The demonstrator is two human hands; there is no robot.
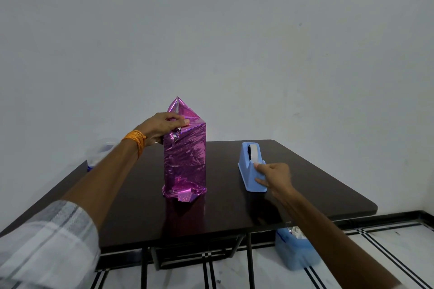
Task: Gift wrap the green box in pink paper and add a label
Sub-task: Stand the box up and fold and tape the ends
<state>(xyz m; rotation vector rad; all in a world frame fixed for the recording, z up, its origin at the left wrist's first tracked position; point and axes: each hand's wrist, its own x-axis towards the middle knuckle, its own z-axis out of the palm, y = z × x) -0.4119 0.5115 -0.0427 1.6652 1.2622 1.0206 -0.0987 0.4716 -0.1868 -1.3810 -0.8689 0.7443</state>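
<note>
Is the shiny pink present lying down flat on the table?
No, the wrapped box stands upright on the table, the left hand gripping its folded top while the right hand holds the tape dispenser.

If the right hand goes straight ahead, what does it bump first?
The blue tape dispenser: the right hand points at its near end, fingertips seemingly touching it already.

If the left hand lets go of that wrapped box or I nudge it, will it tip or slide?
Probably tippy: the wrapped box stands on its narrow end over crumpled paper. Its glossy foil may slide on the smooth table. The top flap looks thin and floppy. The left hand grips its top; the right hand holds the tape dispenser.
</note>
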